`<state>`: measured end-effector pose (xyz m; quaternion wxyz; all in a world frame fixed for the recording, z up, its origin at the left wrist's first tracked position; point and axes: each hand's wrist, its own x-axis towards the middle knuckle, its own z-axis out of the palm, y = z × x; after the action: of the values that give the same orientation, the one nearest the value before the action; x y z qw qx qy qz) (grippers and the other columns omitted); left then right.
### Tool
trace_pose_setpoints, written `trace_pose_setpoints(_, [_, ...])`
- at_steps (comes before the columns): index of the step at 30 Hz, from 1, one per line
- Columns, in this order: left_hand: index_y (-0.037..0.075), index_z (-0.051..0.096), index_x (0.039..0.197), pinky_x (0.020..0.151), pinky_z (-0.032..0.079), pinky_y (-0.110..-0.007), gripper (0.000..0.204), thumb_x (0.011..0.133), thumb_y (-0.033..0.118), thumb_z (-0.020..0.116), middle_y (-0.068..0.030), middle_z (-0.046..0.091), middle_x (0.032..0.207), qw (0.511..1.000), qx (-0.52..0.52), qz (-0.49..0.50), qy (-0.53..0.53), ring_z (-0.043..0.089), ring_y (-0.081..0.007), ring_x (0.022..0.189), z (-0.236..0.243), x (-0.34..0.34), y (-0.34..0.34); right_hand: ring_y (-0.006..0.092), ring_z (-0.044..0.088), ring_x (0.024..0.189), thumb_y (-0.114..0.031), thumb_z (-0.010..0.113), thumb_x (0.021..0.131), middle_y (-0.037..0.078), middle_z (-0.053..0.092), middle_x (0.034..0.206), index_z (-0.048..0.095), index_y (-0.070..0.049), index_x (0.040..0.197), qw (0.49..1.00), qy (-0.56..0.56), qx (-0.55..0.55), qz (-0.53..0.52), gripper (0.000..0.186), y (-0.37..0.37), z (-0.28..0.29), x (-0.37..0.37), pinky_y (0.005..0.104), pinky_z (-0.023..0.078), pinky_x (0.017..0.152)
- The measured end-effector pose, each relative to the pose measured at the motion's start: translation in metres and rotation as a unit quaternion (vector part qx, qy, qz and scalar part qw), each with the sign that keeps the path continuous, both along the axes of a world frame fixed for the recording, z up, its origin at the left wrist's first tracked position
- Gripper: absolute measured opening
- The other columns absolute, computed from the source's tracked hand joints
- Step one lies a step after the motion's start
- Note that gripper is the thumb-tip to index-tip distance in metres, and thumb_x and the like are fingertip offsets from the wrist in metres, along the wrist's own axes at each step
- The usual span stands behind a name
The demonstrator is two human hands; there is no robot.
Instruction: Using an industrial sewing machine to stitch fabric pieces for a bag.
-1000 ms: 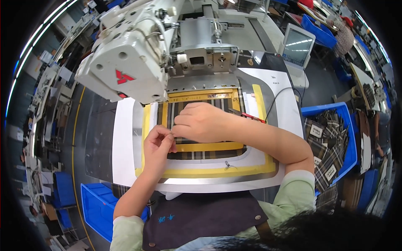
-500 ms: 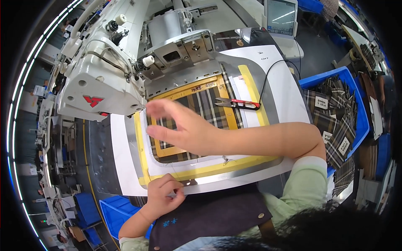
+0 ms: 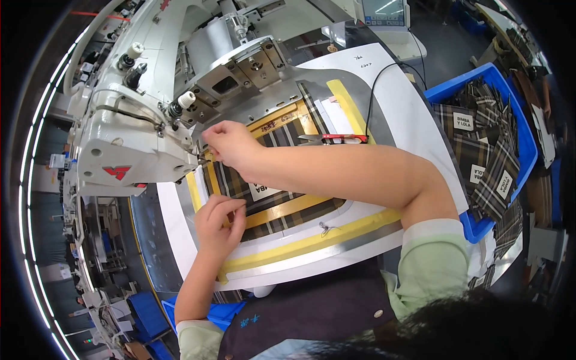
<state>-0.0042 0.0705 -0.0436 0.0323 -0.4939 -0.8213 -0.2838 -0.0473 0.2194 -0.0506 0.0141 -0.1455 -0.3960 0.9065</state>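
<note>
Beside the needle end of a white sewing machine (image 3: 135, 157), my right hand (image 3: 234, 148) is closed in a pinch; what its fingertips hold, if anything, is too small to make out. My left hand (image 3: 217, 227) is over the near left corner of a yellow frame (image 3: 282, 208), thumb and fingers drawn together, their contents hidden. Brown-and-black plaid fabric (image 3: 282, 137) lies within the frame, and a white label (image 3: 263, 192) on it shows partly below my right forearm. Red-handled thread snips (image 3: 343, 138) rest at the frame's right side.
A blue bin (image 3: 521, 180) of labelled plaid pieces (image 3: 498, 189) stands at the right. Yellow tape (image 3: 312, 243) borders the white work plate. A loose thread tangle (image 3: 326, 227) lies near the front. A screen (image 3: 384, 12) stands at the back, with a black cable (image 3: 373, 90) below it.
My right hand has gone from spread fingers to a pinch by the needle area. My left hand has moved up from the plate's front edge to the frame. The label has come into view.
</note>
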Motion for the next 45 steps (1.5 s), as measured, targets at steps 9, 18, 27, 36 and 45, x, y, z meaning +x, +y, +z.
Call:
trace_pose_setpoints(9, [-0.001,0.057,0.087,0.050,0.038,-0.020,0.010,0.080,-0.007,0.055,-0.0094,0.055,0.076,0.994,0.107,0.003,0.004,0.052,-0.0128,0.062,-0.019,-0.011,-0.016,0.0104,0.051,0.051,-0.005,0.060,0.082,0.004,0.056,0.063,0.055,-0.001,0.082,0.995,0.018,0.097,-0.004,0.006,-0.020,-0.018,-0.013,0.0251,0.041,0.047])
trace_pose_setpoints(18, [0.002,0.059,0.085,0.045,0.033,-0.022,0.016,0.072,-0.008,0.061,-0.0064,0.055,0.066,0.984,0.171,0.024,-0.035,0.046,-0.0113,0.050,-0.028,-0.015,-0.016,0.0164,0.058,0.058,-0.009,0.063,0.078,0.009,0.061,0.067,0.063,0.003,0.083,0.958,0.112,0.251,-0.088,0.013,-0.031,-0.016,0.017,0.0292,0.047,0.058])
trace_pose_setpoints(27, [-0.001,0.056,0.087,0.049,0.036,-0.022,0.013,0.076,-0.008,0.055,-0.0068,0.052,0.065,0.967,0.253,0.025,-0.024,0.048,-0.0133,0.055,-0.026,-0.014,-0.027,0.0195,0.056,0.063,-0.014,0.059,0.085,0.011,0.061,0.072,0.062,0.003,0.088,0.943,0.139,0.269,-0.135,0.017,-0.026,-0.013,0.025,0.0304,0.046,0.061])
trace_pose_setpoints(36, [0.000,0.057,0.094,0.050,0.038,-0.021,0.018,0.079,-0.009,0.053,-0.0097,0.057,0.077,0.972,0.236,0.021,-0.009,0.051,-0.0139,0.061,-0.023,-0.020,-0.021,0.0185,0.058,0.065,-0.014,0.061,0.083,0.011,0.064,0.075,0.063,0.002,0.087,0.924,0.072,0.373,-0.041,0.016,0.001,-0.019,-0.009,0.0303,0.047,0.063])
trace_pose_setpoints(45, [0.008,0.063,0.101,0.054,0.048,-0.024,0.028,0.076,-0.004,0.065,-0.0057,0.066,0.100,0.985,0.079,0.062,0.138,0.061,-0.0137,0.062,0.007,-0.028,-0.002,0.0175,0.059,0.070,-0.012,0.057,0.087,0.011,0.064,0.081,0.063,0.000,0.091,0.921,0.110,0.360,0.100,0.015,0.017,0.000,0.071,0.0305,0.047,0.065])
